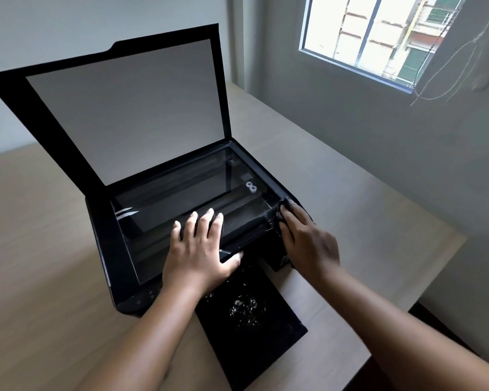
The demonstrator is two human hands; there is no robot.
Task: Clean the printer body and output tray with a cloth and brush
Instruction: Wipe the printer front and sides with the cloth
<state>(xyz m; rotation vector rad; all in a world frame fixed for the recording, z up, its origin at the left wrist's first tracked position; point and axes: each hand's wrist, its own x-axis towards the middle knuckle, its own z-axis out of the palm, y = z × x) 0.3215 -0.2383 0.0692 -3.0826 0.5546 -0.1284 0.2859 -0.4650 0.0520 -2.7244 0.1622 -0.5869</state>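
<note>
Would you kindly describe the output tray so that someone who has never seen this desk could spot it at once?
Find the black printer on the beige table, its scanner lid raised. From its front, a flat black panel juts toward the viewer: the output tray. Unlike the printer's other black surfaces, it is dotted with pale crumbs.

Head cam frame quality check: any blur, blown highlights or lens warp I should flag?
Head view: the window is blown out and lights the scene from the far right; the right hand is motion-blurred while the left hand is sharp; the black cloth barely separates from the black printer; the scanner glass shows faint reflections; wide-angle warp stretches the lid toward the left edge.
</note>
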